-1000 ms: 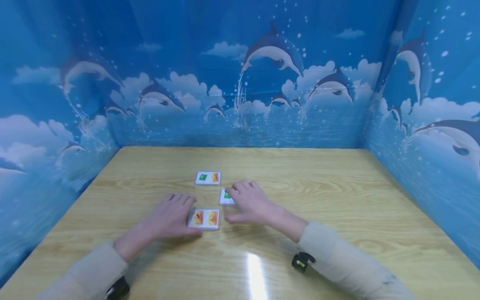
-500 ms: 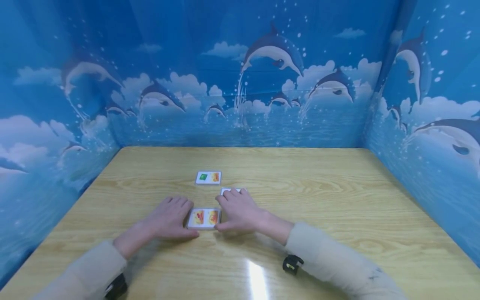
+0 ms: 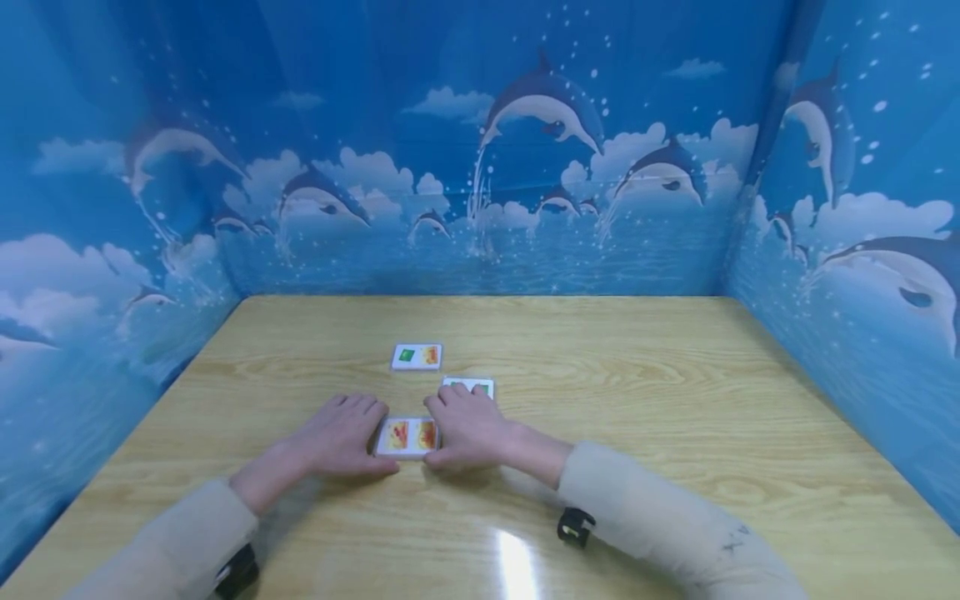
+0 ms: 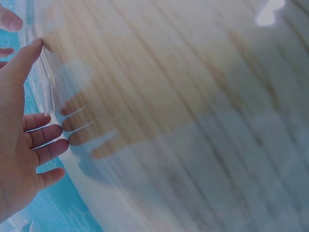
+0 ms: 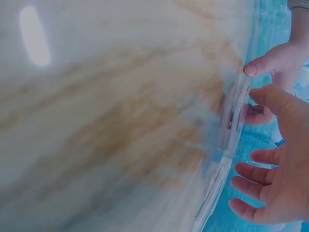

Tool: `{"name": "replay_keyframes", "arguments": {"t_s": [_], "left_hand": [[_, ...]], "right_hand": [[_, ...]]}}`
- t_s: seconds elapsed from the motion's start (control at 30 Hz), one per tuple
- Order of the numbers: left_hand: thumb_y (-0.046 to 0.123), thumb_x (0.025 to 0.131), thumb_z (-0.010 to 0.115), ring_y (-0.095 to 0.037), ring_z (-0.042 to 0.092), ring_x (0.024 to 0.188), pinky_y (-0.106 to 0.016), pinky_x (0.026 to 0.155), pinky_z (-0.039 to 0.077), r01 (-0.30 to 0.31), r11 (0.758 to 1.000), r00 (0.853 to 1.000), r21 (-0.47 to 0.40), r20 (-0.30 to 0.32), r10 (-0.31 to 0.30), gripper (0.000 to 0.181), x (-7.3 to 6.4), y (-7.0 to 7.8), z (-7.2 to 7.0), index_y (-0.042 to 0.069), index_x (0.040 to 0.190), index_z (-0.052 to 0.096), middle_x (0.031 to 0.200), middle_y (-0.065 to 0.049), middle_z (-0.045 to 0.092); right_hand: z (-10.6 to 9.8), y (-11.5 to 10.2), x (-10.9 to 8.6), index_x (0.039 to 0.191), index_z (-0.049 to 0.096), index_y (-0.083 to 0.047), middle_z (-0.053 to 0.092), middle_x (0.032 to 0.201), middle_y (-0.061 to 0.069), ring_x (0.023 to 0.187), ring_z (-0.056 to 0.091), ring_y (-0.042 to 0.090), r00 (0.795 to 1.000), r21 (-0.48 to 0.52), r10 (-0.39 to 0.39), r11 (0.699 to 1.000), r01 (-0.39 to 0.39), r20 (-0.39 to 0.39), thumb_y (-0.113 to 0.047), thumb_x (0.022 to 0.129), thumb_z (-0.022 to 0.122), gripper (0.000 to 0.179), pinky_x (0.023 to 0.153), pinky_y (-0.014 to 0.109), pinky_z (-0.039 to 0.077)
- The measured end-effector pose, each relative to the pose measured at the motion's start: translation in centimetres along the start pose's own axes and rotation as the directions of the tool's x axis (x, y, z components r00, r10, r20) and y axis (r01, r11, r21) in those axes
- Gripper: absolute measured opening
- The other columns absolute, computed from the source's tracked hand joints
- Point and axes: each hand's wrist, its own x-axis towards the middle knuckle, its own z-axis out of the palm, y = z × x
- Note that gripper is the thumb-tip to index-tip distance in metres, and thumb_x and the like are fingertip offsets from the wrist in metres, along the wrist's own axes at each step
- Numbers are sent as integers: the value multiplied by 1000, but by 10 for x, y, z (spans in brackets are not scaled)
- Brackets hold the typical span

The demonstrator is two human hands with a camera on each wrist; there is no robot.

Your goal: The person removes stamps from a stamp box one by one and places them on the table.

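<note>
A flat clear-edged picture tile (image 3: 406,437) with two orange pictures lies on the table between my hands. My left hand (image 3: 337,435) holds its left side, thumb at the near edge and fingers toward the far corner. At the right side is my right hand (image 3: 471,432), thumb and forefinger at the near and far corners. Beyond its fingers a second tile (image 3: 480,387) with green pictures is partly covered. Farther back a third tile (image 3: 417,357) shows one green and one orange picture. Side-on, the held tile's clear edge (image 4: 47,79) shows in the left wrist view.
The tiles lie on a wood-grain table (image 3: 637,400) with a glossy surface. Blue dolphin-print curtains (image 3: 480,192) stand along its back and sides. A bright light reflection (image 3: 516,562) shines near the front. Black straps (image 3: 576,527) sit at the sleeves.
My right hand has moved left and nearer, from over the green tile to the right side of the near tile. My left hand has stayed almost still.
</note>
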Motion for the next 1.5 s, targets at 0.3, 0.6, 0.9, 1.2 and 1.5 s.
{"name": "replay_keyframes", "arguments": {"t_s": [0.3,0.6,0.9,1.2,1.5], "left_hand": [[69,73,60,-20,51,97,-48,89,39,2,1000,1000,1,7,-2,72,2,1,-1,8,112,54,102,-4,54],[68,74,59,-19,50,92,-47,88,40,-10,999,1000,33,4,10,69,4,2,-2,8,109,54,98,-4,54],[69,75,57,-20,49,93,-46,88,39,-14,999,1000,45,13,14,68,5,2,0,9,107,55,99,-4,54],[70,75,55,-21,49,95,-47,89,39,-12,999,1000,44,24,11,69,5,3,-1,9,108,54,100,-5,54],[71,75,54,-22,49,97,-48,90,38,-15,999,999,51,30,13,71,6,2,0,9,109,54,101,-5,54]], "right_hand": [[6,-3,5,128,49,-7,52,107,3,93,46,15,1000,-10,12,1000,-12,16,-55,74,64,73,77,30,40],[8,-4,8,119,54,-8,52,99,1,87,43,14,1000,-81,5,997,-5,1,-62,76,60,70,72,27,36],[8,-7,10,112,58,-11,51,97,0,87,43,14,1000,-121,6,993,-3,24,-65,76,57,65,71,26,35],[6,-6,12,112,58,-11,52,102,2,93,43,15,999,-130,-19,991,25,45,-66,78,55,64,75,26,36],[7,-5,13,115,58,-9,53,106,3,96,44,16,998,-141,-42,989,49,52,-65,80,54,66,81,28,37]]}}
